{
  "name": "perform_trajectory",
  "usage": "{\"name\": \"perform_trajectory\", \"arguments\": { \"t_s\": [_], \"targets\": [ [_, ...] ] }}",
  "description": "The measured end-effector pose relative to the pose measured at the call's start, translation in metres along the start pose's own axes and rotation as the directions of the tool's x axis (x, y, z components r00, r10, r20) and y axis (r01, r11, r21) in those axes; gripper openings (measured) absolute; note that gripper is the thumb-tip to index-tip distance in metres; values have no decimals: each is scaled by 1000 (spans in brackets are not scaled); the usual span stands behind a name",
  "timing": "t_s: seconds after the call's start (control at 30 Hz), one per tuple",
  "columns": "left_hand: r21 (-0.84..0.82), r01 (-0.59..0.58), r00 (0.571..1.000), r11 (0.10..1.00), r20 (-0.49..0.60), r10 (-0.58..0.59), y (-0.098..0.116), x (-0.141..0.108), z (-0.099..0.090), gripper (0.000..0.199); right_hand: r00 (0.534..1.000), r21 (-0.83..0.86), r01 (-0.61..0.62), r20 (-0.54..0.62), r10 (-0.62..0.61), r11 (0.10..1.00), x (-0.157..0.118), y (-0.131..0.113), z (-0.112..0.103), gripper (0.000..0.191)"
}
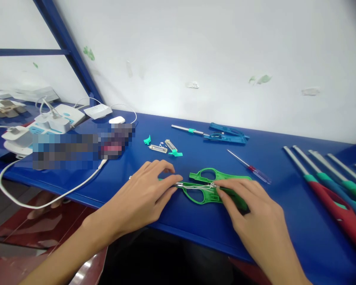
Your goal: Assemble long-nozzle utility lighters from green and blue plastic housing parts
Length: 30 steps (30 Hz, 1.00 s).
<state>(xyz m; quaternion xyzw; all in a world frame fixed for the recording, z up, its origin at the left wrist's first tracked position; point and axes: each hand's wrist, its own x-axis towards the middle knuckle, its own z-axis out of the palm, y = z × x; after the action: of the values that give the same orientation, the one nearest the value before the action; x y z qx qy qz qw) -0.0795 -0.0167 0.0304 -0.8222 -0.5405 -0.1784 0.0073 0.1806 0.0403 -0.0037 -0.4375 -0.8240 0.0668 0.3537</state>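
In the head view, pinches the silver rod (179, 185) in the left hand (142, 194), with thumb and forefinger parted by little more than the metal. Bends the remaining left fingers loosely above. With the right hand (255, 206), pinches a small part (214, 185) at the end of the white wires (197, 187), thumb and forefinger nearly together. Cannot tell how far the other right fingers curl, or whether touching the lower green shell (211, 197). Has that shell on the blue table (305, 233), under the wires and partly behind the right hand, with the upper green shell (224, 176) just beyond. Farther back, shows clear parts (158, 149), blue shells (227, 138) and a screwdriver (251, 168); at right, a red lighter (318, 191); at left, a white cable (52, 204).
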Motion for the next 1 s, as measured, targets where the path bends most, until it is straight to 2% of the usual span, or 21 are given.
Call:
{"name": "perform_trajectory", "arguments": {
  "t_s": [0.17, 0.33, 0.53, 1.0],
  "targets": [
    [-182, -24, 999, 983, -33, 18, 8, 14, 13, 25, 997, -39, -80, 18, 80, 996, -2, -1, 0, 16],
    [-271, -28, 999, 962, -39, 18, 5, 24, 26, 20, 995, -59, -93, 39, 95, 994, -1, -1, 1, 18],
    [-315, -64, 993, 947, -116, 29, 3, 23, 30, 19, 997, -26, -60, 50, 61, 998, 2, 1, 0, 19],
    [-307, -86, 992, 948, -117, 52, 5, 22, 31, 18, 993, -13, -93, 66, 94, 996, 2, 4, -1, 16]
  ]
}}
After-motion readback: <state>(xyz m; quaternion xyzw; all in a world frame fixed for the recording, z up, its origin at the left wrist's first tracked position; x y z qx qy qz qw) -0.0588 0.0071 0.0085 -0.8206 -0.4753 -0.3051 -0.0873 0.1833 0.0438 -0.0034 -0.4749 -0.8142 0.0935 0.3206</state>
